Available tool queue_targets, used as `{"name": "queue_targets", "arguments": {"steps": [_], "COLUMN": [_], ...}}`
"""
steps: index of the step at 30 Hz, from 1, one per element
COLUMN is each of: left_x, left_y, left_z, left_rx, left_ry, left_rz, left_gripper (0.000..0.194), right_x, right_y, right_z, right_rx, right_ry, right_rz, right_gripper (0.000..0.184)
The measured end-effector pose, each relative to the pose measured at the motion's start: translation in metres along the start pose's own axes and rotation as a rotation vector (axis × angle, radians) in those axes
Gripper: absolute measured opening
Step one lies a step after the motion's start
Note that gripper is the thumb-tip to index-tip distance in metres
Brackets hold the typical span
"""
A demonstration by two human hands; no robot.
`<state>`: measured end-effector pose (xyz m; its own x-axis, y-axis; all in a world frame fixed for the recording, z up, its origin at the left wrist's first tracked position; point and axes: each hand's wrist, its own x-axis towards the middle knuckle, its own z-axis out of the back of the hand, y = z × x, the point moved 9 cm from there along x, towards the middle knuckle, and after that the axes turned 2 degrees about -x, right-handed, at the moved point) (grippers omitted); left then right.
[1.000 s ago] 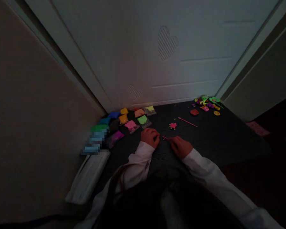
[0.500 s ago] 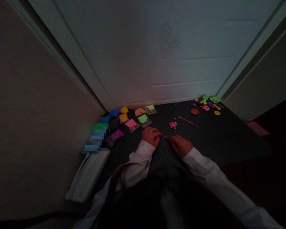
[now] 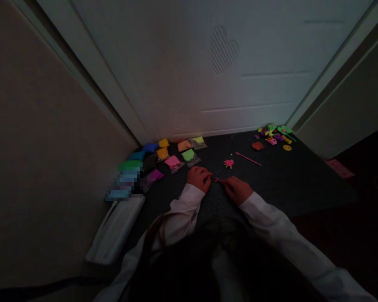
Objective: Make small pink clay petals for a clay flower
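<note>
My left hand is closed in a pinch, its fingertips at one end of a small, thin pink piece. Facing it, my right hand is closed too, with thumb and forefinger around the other end, which looks like a slim pink stick. Dim light and small size hide exactly what the left fingers grip. Just beyond the hands lies a pink clay figure with green bits at its edge. A pink modelling tool rests to the right of that figure.
Several bags of coloured clay lie at the back left of the dark table. A white case is at the left edge. Red clay and a pile of small colourful clay pieces lie back right, by a white door.
My hands stay almost in place, with the left fingers shifting slightly toward the pink piece. The camera view has tilted a little. The things on the table have not moved.
</note>
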<state>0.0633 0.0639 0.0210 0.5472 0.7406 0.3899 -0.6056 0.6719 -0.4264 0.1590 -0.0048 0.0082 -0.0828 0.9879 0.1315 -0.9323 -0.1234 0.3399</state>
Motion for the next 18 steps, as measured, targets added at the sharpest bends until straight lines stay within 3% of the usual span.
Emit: {"name": "queue_targets", "arguments": {"steps": [11, 18], "left_x": [0.001, 0.001], "left_y": [-0.001, -0.001], "left_z": [0.004, 0.003], "left_rx": [-0.019, -0.027], "left_ry": [-0.017, -0.014], "left_rz": [0.002, 0.002], "left_gripper": [0.019, 0.019], "right_x": [0.009, -0.009], "right_y": [0.007, -0.004], "right_z": [0.0, 0.007], "right_rx": [-0.041, -0.067], "right_ry": [0.052, 0.057], "right_rz": [-0.025, -0.032], "right_gripper": [0.023, 0.023]}}
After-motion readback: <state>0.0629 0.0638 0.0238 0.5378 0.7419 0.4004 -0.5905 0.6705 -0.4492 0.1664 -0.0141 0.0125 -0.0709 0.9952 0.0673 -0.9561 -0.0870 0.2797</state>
